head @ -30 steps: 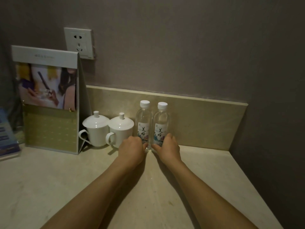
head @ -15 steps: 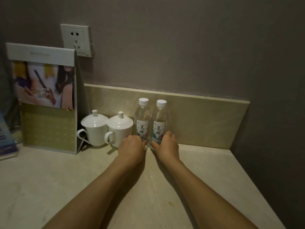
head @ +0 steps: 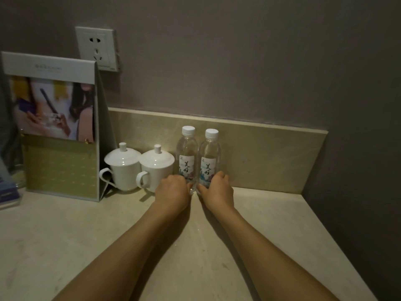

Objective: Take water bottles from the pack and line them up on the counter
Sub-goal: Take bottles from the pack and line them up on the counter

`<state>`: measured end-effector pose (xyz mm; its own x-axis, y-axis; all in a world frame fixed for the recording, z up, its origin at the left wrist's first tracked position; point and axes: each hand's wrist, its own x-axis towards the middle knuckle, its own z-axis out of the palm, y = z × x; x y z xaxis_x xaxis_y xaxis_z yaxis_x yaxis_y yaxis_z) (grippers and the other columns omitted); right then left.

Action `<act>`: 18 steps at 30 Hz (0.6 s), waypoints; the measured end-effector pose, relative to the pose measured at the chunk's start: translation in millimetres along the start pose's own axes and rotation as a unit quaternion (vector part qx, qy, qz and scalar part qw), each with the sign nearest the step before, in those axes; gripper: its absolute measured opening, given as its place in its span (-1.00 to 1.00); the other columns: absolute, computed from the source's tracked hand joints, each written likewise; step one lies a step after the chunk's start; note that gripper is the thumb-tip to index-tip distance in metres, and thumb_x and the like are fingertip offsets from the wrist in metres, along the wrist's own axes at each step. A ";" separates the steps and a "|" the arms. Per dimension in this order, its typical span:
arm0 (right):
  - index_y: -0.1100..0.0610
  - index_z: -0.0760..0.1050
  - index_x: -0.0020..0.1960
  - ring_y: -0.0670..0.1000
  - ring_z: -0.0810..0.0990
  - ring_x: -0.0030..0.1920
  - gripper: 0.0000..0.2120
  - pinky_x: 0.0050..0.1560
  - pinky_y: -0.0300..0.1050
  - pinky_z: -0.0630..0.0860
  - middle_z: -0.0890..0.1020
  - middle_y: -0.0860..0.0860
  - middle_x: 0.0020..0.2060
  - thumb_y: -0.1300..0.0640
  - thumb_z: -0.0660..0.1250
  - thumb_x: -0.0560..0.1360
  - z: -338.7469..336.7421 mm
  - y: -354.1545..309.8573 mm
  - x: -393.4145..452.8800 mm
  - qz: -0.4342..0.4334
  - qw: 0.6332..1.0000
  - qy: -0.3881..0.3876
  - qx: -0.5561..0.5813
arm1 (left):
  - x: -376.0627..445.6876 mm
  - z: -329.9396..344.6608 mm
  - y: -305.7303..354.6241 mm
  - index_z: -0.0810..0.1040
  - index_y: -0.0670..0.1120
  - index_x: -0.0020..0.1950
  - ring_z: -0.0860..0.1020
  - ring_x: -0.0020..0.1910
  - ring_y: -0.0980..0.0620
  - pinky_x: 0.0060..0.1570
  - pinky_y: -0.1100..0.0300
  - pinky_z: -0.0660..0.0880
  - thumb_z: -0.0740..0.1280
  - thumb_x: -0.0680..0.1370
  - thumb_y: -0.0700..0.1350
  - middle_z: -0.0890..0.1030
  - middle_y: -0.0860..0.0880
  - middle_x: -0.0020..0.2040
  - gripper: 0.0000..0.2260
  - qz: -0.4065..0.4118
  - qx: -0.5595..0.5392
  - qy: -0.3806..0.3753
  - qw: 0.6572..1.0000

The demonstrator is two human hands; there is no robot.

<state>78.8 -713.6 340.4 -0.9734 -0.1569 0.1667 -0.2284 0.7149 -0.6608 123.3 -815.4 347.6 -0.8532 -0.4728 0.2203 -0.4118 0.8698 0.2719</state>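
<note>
Head view: hands [head: 172,191] [head: 218,191] grip two bottles [head: 187,158] [head: 210,160] against the backsplash [head: 271,157].

Two white lidded cups [head: 122,167] [head: 156,169] stand side by side, just right of a folded display card [head: 54,127]. A wall socket [head: 97,48] sits above. A blue booklet [head: 6,187] lies far left.

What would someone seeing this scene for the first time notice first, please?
Two clear water bottles, the left bottle and the right bottle, stand upright side by side against the backsplash, with the left hand and right hand at their bases. Left of them sit two lidded white cups beside a standing display card.
</note>
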 end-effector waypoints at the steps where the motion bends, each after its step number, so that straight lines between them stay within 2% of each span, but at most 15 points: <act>1: 0.19 0.28 0.33 0.19 0.50 0.21 -0.45 0.13 0.10 0.50 0.42 0.14 0.25 -0.03 0.40 0.49 -0.3 -0.1 0.2 0.000 1.000 -0.002 -0.002 | -0.3 -0.3 -0.2 0.60 -0.16 0.10 0.60 -0.02 -0.09 -0.18 0.14 0.44 0.21 0.62 0.07 0.64 -0.14 0.02 -0.67 0.000 -0.002 -0.002 1.000; 4: 0.20 0.28 0.33 0.20 0.49 0.22 -0.45 0.14 0.10 0.49 0.42 0.15 0.25 -0.03 0.39 0.49 -1.0 -0.9 0.8 0.002 1.000 -0.008 -0.004 | 0.3 -1.0 -0.8 0.61 -0.16 0.10 0.61 0.00 -0.10 -0.11 0.10 0.50 0.20 0.63 0.07 0.64 -0.14 0.03 -0.66 0.004 -0.009 -0.005 1.000; 12: 0.24 0.27 0.34 0.22 0.49 0.24 -0.45 0.18 0.11 0.49 0.41 0.18 0.27 -0.01 0.38 0.50 -1.9 -5.0 0.8 0.011 1.000 -0.015 -0.010 | 2.0 2.2 -3.9 0.60 -0.16 0.14 0.61 0.06 -0.14 -0.07 0.08 0.50 0.19 0.63 0.08 0.63 -0.16 0.09 -0.65 0.018 -0.006 0.006 1.000; 18: 0.27 0.25 0.36 0.26 0.47 0.26 -0.42 0.20 0.15 0.49 0.40 0.20 0.29 0.00 0.37 0.50 -2.0 -7.9 1.6 0.023 0.999 -0.021 -0.015 | 2.5 2.8 -5.6 0.60 -0.16 0.12 0.61 0.04 -0.12 -0.10 0.10 0.48 0.19 0.63 0.07 0.63 -0.16 0.07 -0.66 0.026 -0.011 0.011 1.000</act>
<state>79.1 -718.1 347.4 -0.9830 -0.1513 0.1041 -0.1825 0.7421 -0.6450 122.6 -821.1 344.0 -0.8654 -0.4311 0.2553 -0.3607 0.8898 0.2796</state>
